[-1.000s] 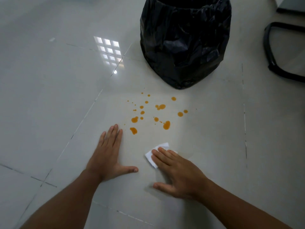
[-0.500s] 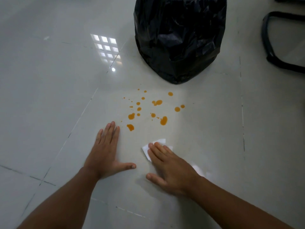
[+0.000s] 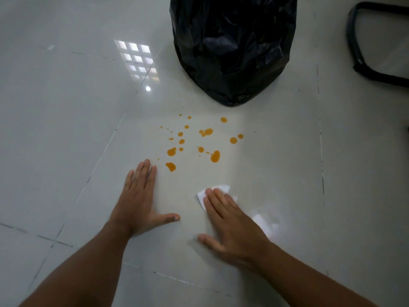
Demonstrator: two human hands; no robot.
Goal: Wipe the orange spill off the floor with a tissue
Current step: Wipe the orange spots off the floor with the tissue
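Observation:
Several orange drops of the spill [image 3: 215, 156] are scattered over a pale glossy floor tile, in front of a black bin. My right hand [image 3: 230, 224] lies flat on a white folded tissue [image 3: 220, 189], pressing it to the floor just short of the nearest drops; only the tissue's far edge shows past my fingertips. My left hand [image 3: 138, 200] rests palm down on the floor, fingers spread and empty, its fingertips close to the lowest left drop [image 3: 170, 166].
A bin lined with a black plastic bag [image 3: 232, 47] stands right behind the spill. A black chair base [image 3: 363, 67] curves at the far right. Grey tile seams cross the shiny floor [image 3: 66, 107], which reflects a window.
My right hand has slid the tissue a little forward along the floor toward the spill. My left hand has stayed planted. The view has shifted slightly closer.

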